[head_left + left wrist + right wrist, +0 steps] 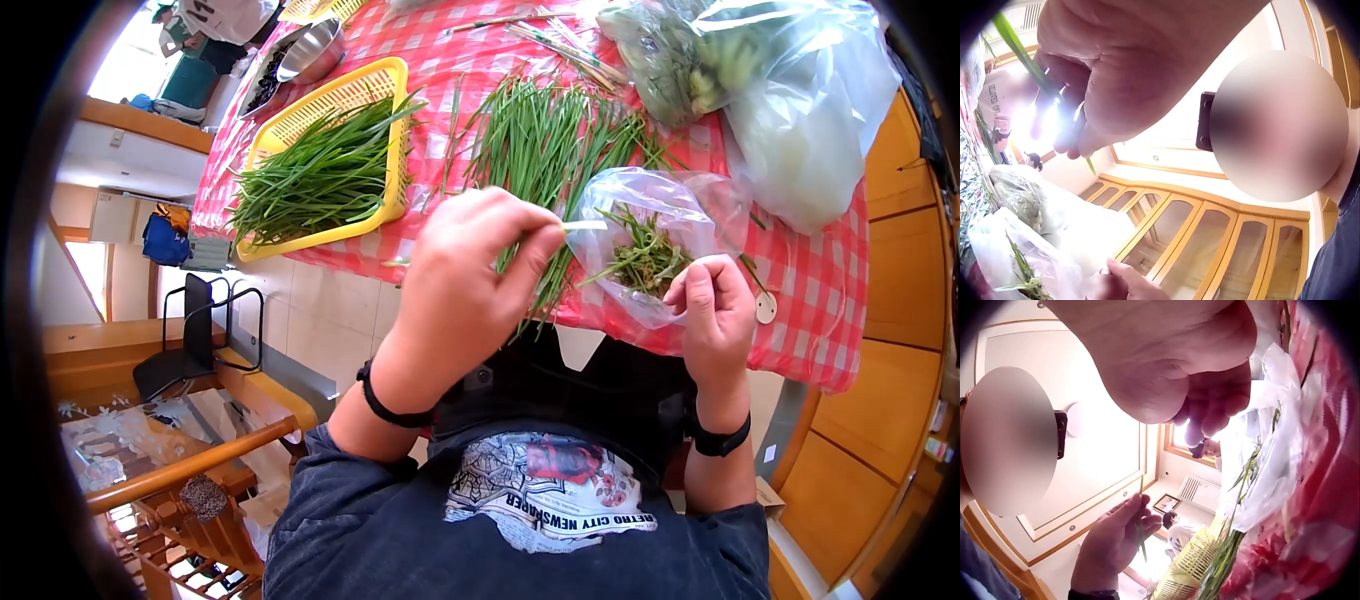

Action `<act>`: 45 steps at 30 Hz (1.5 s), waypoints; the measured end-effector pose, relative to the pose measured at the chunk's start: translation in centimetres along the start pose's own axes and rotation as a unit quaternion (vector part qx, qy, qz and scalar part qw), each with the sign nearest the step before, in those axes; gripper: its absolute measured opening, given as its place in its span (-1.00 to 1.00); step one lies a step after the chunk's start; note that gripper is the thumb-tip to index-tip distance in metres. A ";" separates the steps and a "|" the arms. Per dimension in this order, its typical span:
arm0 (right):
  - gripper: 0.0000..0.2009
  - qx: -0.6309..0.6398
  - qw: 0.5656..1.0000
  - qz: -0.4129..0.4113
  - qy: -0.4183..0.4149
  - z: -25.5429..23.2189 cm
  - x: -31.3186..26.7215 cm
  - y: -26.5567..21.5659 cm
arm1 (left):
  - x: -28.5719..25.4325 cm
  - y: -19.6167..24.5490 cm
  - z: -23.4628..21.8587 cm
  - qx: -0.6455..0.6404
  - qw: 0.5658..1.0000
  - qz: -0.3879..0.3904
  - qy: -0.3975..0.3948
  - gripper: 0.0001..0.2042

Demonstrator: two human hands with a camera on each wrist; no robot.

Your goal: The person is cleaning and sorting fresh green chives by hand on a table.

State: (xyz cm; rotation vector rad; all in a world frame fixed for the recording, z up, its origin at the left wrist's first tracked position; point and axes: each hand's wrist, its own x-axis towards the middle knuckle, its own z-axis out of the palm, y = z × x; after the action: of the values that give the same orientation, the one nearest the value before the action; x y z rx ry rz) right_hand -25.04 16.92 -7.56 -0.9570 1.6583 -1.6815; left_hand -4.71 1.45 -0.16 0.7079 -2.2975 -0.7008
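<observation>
My left hand [470, 265] pinches a garlic chive [1017, 47] between thumb and fingers; its pale end [585, 225] sticks out toward the right. My right hand [715, 310] is beside a clear plastic bag [630, 185], fingertips curled together right at its rim, with nothing visible between them. Inside that bag lie wilted green trimmings [645, 255]. Beyond my hands, a loose bunch of garlic chives [530, 135] spreads over the checked tablecloth [800, 280]. More chives [320, 180] fill a yellow plastic basket [398, 150] to the left.
Larger plastic bags [810, 130] with vegetables stand at the back right. A metal bowl [312, 52] is behind the basket. Thin stalks [565, 50] lie at the far side. The table's near edge is just under my hands, and a black chair [190, 335] stands left.
</observation>
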 end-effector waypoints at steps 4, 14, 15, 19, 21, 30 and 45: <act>-0.70 -0.027 0.999 -0.038 0.012 -1.2 -0.2 1.4 | 0.3 0.1 -0.5 -0.036 0.997 -0.046 0.059 -0.88; -0.78 -0.087 0.989 -0.092 0.077 -2.3 -0.6 5.1 | 0.5 0.8 -1.2 -0.111 0.976 -0.184 0.029 -0.77; -0.78 -0.086 0.989 -0.091 0.076 -2.3 -0.6 5.2 | 0.5 0.7 -1.1 -0.118 0.976 -0.179 0.028 -0.77; -0.91 -0.049 0.988 -0.106 0.100 -1.7 -0.5 4.8 | 0.4 0.6 -0.2 -0.090 0.987 -0.131 0.022 -0.80; -0.76 -0.079 0.977 -0.156 0.123 -1.6 -0.2 4.6 | 0.6 0.9 0.2 -0.065 0.994 -0.088 0.006 -0.81; -0.68 -0.080 0.982 -0.169 -0.019 0.5 -1.4 -1.6 | 0.4 2.4 3.1 0.060 0.994 0.067 -0.067 -0.91; -0.92 -0.102 0.989 -0.098 -0.038 2.4 -1.1 -2.0 | -0.4 1.9 2.8 0.057 0.990 0.099 -0.077 -0.86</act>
State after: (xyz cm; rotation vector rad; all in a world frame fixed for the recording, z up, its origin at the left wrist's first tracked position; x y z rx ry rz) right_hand -22.33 16.51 -5.69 -1.3044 1.7582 -1.5961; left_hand -6.98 3.87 -1.01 0.4807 -2.5235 -0.5533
